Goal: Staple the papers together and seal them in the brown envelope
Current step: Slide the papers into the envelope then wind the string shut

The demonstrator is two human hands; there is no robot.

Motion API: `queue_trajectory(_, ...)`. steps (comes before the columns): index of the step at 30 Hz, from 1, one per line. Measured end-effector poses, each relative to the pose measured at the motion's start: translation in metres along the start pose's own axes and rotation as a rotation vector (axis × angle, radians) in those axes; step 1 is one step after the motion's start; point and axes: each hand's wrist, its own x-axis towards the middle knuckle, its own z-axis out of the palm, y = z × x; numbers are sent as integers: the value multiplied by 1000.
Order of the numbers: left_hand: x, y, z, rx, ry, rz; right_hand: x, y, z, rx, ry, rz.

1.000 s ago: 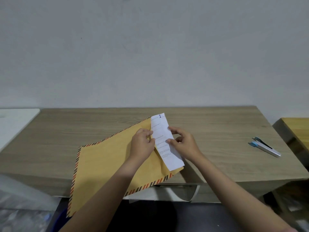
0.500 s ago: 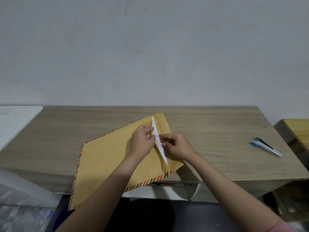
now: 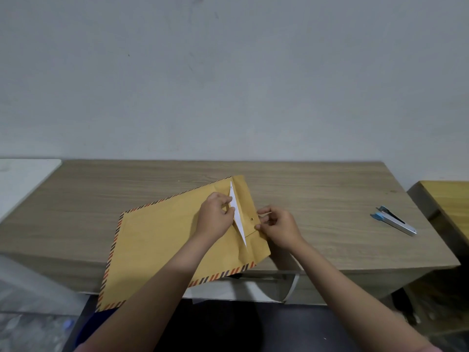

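envelope axis: brown envelope (image 3: 162,250) lay flat, skewed on the wooden desk (image 3: 317,196); long axis ran from near-left to far-right. Mouth end pointed far-right, closed end pointed near-left and overhung the desk's front edge.
envelope edge: red/black striped border along the far long side, the closed short end and the near long side.
flap: flap (image 3: 247,207) sat at the far-right end, not folded shut, small metal eyelet (image 3: 251,219) visible on it.
papers: papers (image 3: 237,214) almost fully inside; only a thin white sliver showed in the mouth, running along the opening, far tip near the envelope's far corner. Staple not discernible.
envelope vs hands: mouth lay between the two hands; body of the envelope stretched under the left forearm.
left hand: left hand (image 3: 215,217) on the envelope body just left of the sliver, fingers curled, fingertips pinching the mouth's upper edge beside the paper. Forearm came in from near-left.
right hand: right hand (image 3: 278,227) at the flap's right edge, thumb and forefinger pinching the flap near the eyelet, other fingers curled. Forearm came in from near-right.
stapler: silver stapler with blue end (image 3: 393,220) on the desk well right of both hands, untouched, long axis skewed far-left to near-right.
surroundings: white tabletop (image 3: 22,179) at far left, a yellowish wooden table (image 3: 446,199) at far right, grey wall (image 3: 228,85) behind.
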Motion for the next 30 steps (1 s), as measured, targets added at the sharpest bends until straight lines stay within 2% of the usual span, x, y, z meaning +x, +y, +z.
queue_trajectory(2, -1, -4, 2, 32, -54, 25, 1, 2, 1, 56, 63, -9)
queue_trajectory(4, -2, -10, 4, 93, -173, 69, 3, 3, 1, 52, 112, -20)
queue_trajectory(7, -2, -24, 8, 319, -378, 138, 6, 4, 0, 11, 153, -29)
queue_trajectory(10, -6, -40, 15, 549, -565, 105, 9, 9, -4, -59, 156, -26)
queue_trajectory(12, -10, -48, 21, 636, -633, 85, 10, 13, -7, -116, 147, -23)
queue_trajectory(19, -21, -60, 28, 628, -624, 63, 7, 19, -21, -374, 39, -158)
queue_trajectory(22, -23, -64, 27, 612, -606, 56, 8, 23, -32, -479, 50, -249)
queue_trajectory(30, -26, -66, 28, 595, -568, 71, 4, 22, -13, -496, -95, -551)
